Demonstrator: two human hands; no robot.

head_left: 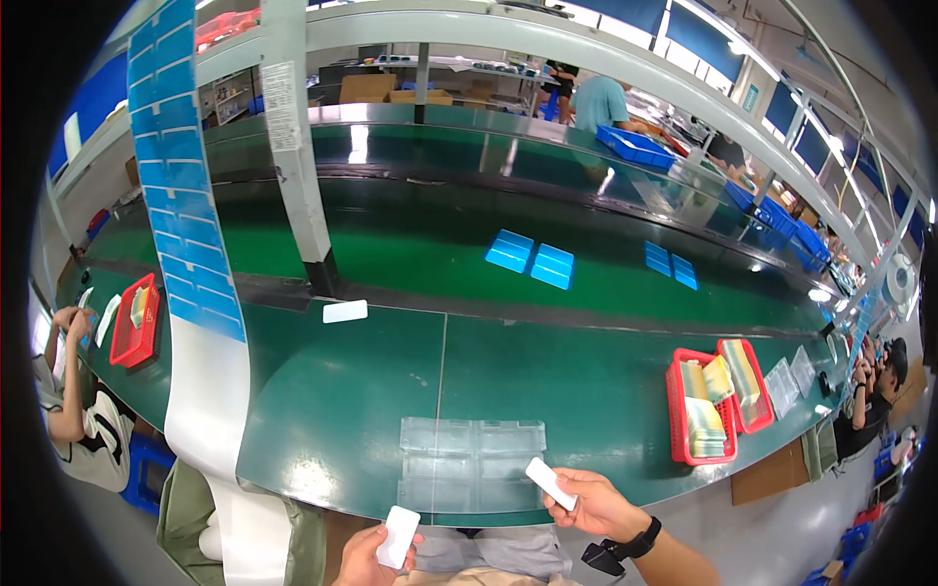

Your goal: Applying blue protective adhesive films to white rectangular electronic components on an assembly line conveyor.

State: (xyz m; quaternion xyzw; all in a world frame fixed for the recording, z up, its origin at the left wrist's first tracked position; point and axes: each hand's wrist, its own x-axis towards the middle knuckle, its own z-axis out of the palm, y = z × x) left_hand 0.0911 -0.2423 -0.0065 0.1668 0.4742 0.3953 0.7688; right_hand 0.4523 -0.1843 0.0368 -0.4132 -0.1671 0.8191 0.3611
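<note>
Near the table's front edge my left hand (365, 561) grips a flat white rounded rectangular piece (399, 537), its plain face turned up. My right hand (598, 508), with a black band on the wrist, pinches a similar white rectangular piece (550, 482) between thumb and fingers. Between and beyond the hands, a clear plastic tray (473, 451) with several rectangular compartments lies flat on the green table (342, 420). The right hand is close to the tray's right corner. Another white rectangular piece (345, 312) lies farther off, beside the post.
A white strip with blue rectangles (186, 186) hangs down at left. Red baskets (702, 455) of yellowish-green packs stand at right, next to clear trays (783, 387). Blue sheets (531, 259) lie on the green belt beyond. A person sits at left by a red basket (135, 327); others work at right.
</note>
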